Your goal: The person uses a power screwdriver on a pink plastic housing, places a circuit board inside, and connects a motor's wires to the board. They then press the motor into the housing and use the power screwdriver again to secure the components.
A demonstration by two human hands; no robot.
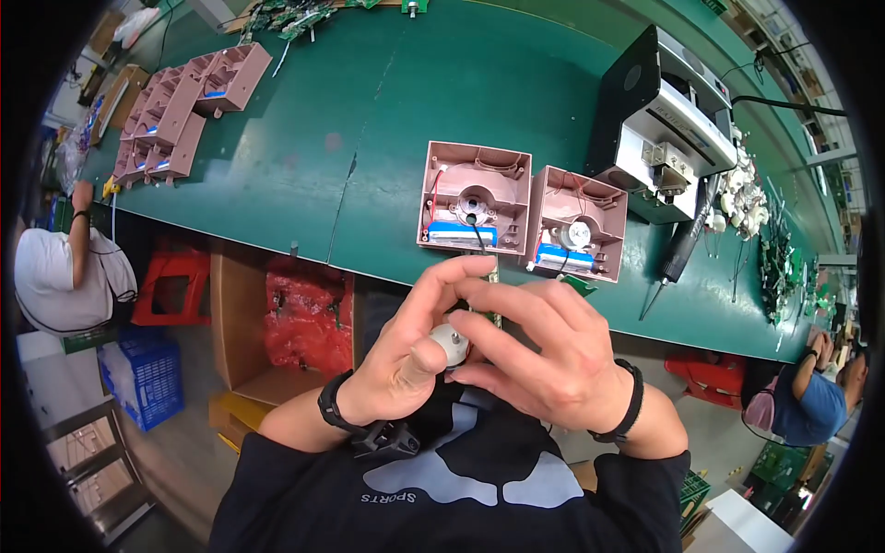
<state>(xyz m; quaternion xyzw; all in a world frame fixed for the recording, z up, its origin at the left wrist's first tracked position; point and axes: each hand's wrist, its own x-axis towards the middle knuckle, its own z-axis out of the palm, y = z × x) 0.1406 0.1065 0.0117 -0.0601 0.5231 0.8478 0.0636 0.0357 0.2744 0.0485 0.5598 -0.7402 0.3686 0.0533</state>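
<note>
Close to my chest, just off the table's front edge, my left hand (401,359) grips a small white round motor (449,347) with a short metal shaft. The fingertips of my right hand (553,359) close in on the motor's other side, and what they pinch is partly hidden. Beyond my hands lies an open pink plastic housing (526,198) with a blue battery (461,233), wires and a round seat inside. Beside it on the right, a second pink housing (608,194) contains a blue battery (564,255) and a white round motor (577,235).
A black and silver machine (678,120) stands at the right, with a black-handled, thin-tipped tool (678,253) by it. Circuit boards (782,258) pile up further right. More pink housings (175,111) sit far left. A cardboard box (241,332) is below the table; people work at both sides.
</note>
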